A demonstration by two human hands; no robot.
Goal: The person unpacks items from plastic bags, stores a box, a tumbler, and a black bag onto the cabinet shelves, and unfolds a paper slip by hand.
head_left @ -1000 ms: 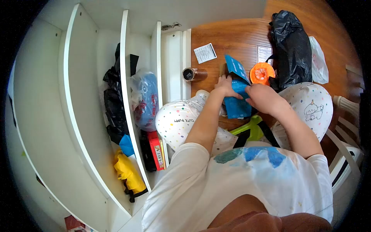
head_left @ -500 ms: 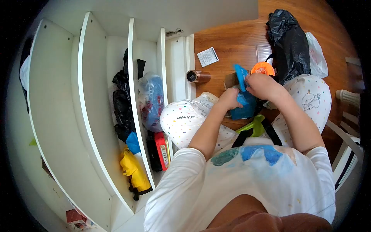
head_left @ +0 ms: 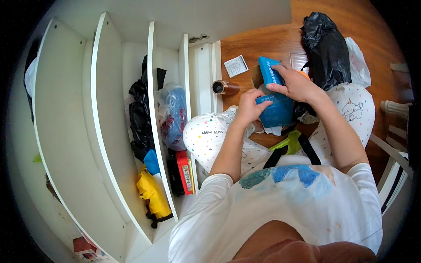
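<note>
A blue box (head_left: 277, 115) with white print is between my hands, above the floor in front of my lap. Its upper panel (head_left: 265, 70) is raised at an angle, and light lettering shows on it. My left hand (head_left: 251, 107) grips the lower part near its top edge, thumb on the front. My right hand (head_left: 297, 83) holds the upper panel, thumb and fingers closed on its right side. Whether the two blue parts are joined is hard to tell. A brown cardboard piece, partly hidden, is behind them, and an orange item is mostly covered by my right hand.
A white shelf unit (head_left: 101, 131) on the left holds black bags, a yellow bag (head_left: 153, 193) and a red box (head_left: 184, 172). On the wooden floor are a brown bottle (head_left: 229, 87), a printed leaflet (head_left: 236, 66) and a black plastic bag (head_left: 326, 50). A chair stands right.
The upper blue panel has tilted left and now shows its lettered face. My right hand has opened wider across it, covering the orange item. My left hand has shifted slightly left.
</note>
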